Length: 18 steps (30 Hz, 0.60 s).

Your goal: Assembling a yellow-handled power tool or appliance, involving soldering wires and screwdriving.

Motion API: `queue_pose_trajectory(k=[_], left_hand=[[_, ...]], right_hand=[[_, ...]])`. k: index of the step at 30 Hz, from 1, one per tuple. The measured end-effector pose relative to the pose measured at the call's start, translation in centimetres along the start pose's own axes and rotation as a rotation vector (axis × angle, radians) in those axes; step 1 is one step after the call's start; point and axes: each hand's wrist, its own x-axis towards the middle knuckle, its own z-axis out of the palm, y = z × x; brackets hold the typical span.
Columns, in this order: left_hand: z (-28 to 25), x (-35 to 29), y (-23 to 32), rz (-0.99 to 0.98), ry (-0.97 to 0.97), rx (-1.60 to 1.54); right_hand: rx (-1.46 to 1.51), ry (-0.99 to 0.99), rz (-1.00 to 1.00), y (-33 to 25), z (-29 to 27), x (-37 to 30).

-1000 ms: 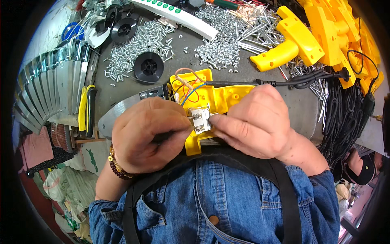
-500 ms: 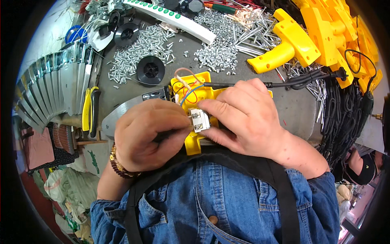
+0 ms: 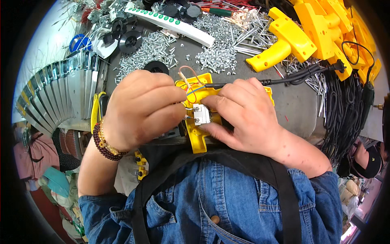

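Wiring is in hand, I judge; next calls for steadiness.
My right hand (image 3: 248, 114) pinches the small white rectangular block (image 3: 201, 114) over the yellow plastic shell (image 3: 198, 140); my left hand (image 3: 148, 107) curls beside it, its grip hidden.

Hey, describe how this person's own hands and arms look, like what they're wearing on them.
Both the left hand and right hand are gloveless. Dark reddish beaded bracelets with gold-coloured strands circle the left wrist. Blue denim sleeves leave the forearms bare.
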Motion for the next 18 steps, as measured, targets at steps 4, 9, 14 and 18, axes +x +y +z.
queue_pose_trajectory(k=[4, 9, 14, 18], left_hand=[[0.2, 0.6, 1.7, 0.131, 0.035, 0.164], [0.8, -0.2, 1.5, 0.078, 0.042, 0.0], [-0.3, 0.6, 1.5, 0.039, -0.062, 0.0], [0.3, 0.3, 2.5, -0.031, -0.009, -0.076]], right_hand=[[0.03, 0.026, 0.005, -0.1, 0.2, -0.2], [0.04, 0.029, 0.006, -0.3, 0.4, -0.3], [0.06, 0.04, 0.003, 0.0, 0.5, -0.4], [0.076, 0.053, -0.017, 0.0, 0.6, -0.5]])
